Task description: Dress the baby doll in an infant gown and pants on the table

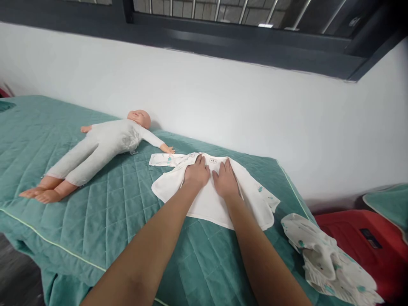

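A small white baby garment [210,199] with teal prints lies spread on the green quilted bed cover [105,208]. My left hand [196,172] rests flat on its upper middle, fingers stretched toward the neck label. My right hand [225,178] lies flat beside it, fingers together and extended, palm down on the cloth. Both hands press on the garment and hold nothing. A baby doll [102,148] in a white suit lies on its back to the left, one arm reaching close to the garment's sleeve.
A second crumpled white printed garment [325,259] hangs at the bed's right corner. A red object [360,242] stands beyond the bed on the right. A white wall [255,114] runs along the far side, under a dark window frame.
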A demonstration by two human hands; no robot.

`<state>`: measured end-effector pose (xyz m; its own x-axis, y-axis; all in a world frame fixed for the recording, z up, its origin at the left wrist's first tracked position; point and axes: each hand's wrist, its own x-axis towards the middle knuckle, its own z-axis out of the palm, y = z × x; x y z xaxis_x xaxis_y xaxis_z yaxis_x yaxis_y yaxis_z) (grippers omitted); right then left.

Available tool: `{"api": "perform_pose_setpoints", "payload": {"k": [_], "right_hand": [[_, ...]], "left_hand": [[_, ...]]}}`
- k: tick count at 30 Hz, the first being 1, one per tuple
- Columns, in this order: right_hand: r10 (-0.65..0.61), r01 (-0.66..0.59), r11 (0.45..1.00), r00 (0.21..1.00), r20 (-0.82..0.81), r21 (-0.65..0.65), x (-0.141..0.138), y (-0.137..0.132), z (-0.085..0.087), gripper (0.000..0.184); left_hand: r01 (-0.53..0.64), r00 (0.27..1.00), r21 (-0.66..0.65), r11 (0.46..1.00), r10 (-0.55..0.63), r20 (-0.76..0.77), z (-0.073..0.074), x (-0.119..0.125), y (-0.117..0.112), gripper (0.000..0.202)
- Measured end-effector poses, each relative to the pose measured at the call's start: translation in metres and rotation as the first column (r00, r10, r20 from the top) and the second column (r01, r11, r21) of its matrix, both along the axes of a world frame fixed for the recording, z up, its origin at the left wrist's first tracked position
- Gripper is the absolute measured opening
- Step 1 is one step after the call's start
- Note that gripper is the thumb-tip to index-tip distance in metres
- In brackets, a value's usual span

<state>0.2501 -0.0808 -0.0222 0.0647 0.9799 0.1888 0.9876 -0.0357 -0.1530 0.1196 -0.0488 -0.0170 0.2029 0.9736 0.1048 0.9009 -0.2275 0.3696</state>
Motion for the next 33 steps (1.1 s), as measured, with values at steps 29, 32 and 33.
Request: {"api": "perform_pose_setpoints", "payload": {"k": [29,32,33], "right_hand": [[-0.013,0.032,0.993,0.987,0.160,-0.117,-0.004,-0.044,0.000,0.076],[0.006,0.013,0.993,0.988,0.153,-0.118,-0.003,-0.057,0.001,0.074],[0.009,0.009,0.993,0.989,0.148,-0.119,-0.002,-0.061,0.002,0.074]], "left_hand": [[-0.045,0.998,0.028,0.999,0.046,-0.050,-0.007,-0.005,-0.051,0.064],[-0.026,0.998,0.041,0.999,0.029,-0.064,-0.007,-0.010,-0.063,0.064],[-0.019,0.997,0.042,0.999,0.022,-0.070,-0.007,-0.011,-0.066,0.065]]}}
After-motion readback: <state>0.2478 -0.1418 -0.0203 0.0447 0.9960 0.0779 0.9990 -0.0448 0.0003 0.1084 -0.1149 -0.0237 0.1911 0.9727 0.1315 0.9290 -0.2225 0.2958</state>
